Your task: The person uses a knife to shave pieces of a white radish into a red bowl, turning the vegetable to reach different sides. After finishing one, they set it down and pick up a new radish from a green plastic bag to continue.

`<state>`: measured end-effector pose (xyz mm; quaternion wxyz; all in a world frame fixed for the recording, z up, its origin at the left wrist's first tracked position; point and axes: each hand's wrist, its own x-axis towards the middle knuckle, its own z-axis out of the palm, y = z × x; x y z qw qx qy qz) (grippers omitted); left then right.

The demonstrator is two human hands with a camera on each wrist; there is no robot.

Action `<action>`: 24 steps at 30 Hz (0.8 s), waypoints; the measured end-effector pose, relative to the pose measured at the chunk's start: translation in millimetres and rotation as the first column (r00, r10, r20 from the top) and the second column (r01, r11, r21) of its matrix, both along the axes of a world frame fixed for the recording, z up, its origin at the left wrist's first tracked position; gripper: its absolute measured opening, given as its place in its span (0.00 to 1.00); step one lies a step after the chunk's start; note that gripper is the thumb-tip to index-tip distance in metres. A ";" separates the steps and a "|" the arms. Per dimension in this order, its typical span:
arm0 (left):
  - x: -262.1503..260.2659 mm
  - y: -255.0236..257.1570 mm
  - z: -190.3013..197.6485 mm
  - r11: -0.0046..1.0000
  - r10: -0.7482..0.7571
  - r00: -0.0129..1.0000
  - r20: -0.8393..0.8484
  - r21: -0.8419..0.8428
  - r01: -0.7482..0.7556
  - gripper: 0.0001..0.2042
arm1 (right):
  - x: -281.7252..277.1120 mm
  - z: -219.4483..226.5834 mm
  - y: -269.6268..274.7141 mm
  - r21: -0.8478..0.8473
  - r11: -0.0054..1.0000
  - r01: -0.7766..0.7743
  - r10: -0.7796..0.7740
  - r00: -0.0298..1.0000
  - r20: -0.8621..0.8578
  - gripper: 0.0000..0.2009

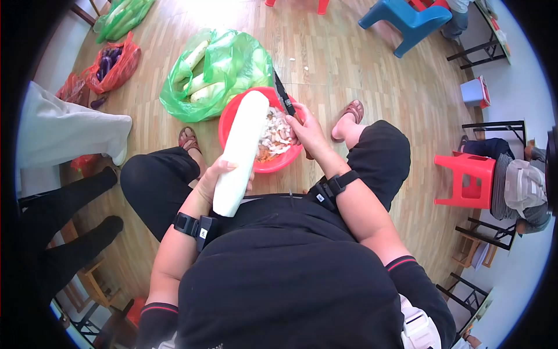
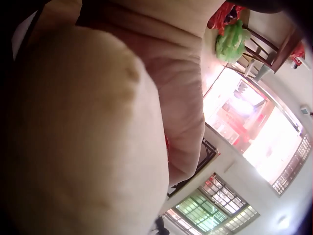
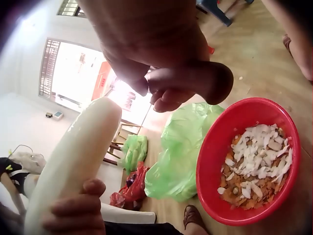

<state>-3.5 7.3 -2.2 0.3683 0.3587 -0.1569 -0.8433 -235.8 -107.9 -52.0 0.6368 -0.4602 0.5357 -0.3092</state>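
A long, peeled white radish slants over the left side of a red basin. My left hand grips its lower part, thumb lying across the top. In the left wrist view the radish fills the near side, with the palm behind it. My right hand holds a knife by its brown handle, the dark blade pointing forward, apart from the radish. The right wrist view shows that hand from the underside. White peelings lie over orange scraps in the basin.
Beyond the basin sits a green plastic bag of long white radishes. At left lie a red bag with purple eggplants and another green bag. A red stool and a blue stool stand at right. Another person's legs are at left.
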 end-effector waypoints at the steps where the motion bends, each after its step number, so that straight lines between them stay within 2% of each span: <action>1: 1.6 -1.2 -2.1 1.000 0.021 1.000 0.013 -0.005 -0.021 0.31 | 0.3 2.5 1.8 -0.044 0.999 -0.006 0.006 1.000 0.010 0.16; 2: 2.5 -2.2 -3.4 0.999 0.041 0.999 0.025 -0.010 -0.041 0.31 | -0.4 -0.1 1.9 -0.043 0.999 -0.006 0.007 1.000 0.009 0.16; 4: 1.4 -3.3 0.4 0.998 0.062 0.997 0.036 -0.021 -0.062 0.31 | -2.4 -10.3 -0.3 -0.300 0.950 -0.091 0.066 0.994 -0.091 0.24; 5: 1.3 -3.9 1.7 0.997 0.074 0.996 0.040 -0.024 -0.073 0.31 | -2.9 -16.7 -2.5 -0.299 0.950 -0.092 0.067 0.994 -0.091 0.24; 7: 1.3 -3.6 1.6 0.996 0.084 0.996 0.044 -0.028 -0.083 0.31 | -1.9 -20.4 -5.8 -0.650 0.743 -0.160 -0.042 0.958 -0.284 0.27; 8: 1.3 -3.4 0.7 0.997 0.078 0.996 0.046 -0.026 -0.077 0.30 | -5.1 -21.4 -4.4 -0.649 0.744 -0.159 -0.043 0.958 -0.285 0.27; 10: 1.7 -3.3 -1.7 0.997 0.068 0.997 0.048 -0.025 -0.067 0.30 | -6.5 1.5 0.8 -0.533 0.778 -0.332 -0.026 0.831 -0.556 0.26; 11: 1.9 -3.0 -2.8 0.998 0.057 0.997 0.058 -0.036 -0.055 0.30 | -6.6 5.2 1.8 -0.533 0.779 -0.329 -0.029 0.831 -0.555 0.26; 13: 1.3 -2.7 -2.7 0.998 0.043 0.997 0.069 -0.045 -0.039 0.30 | -6.9 8.6 3.8 -0.510 0.757 -0.408 -0.057 0.737 -0.674 0.25; 16: 0.6 -2.8 -1.6 0.999 0.035 0.996 0.077 -0.039 -0.032 0.29 | -7.8 0.1 4.8 -0.545 0.757 -0.361 -0.083 0.774 -0.628 0.25; 24: -3.3 -4.1 2.8 0.999 -0.014 0.994 0.108 -0.045 0.019 0.29 | -5.6 7.4 8.5 -0.566 0.733 -0.377 -0.126 0.743 -0.657 0.24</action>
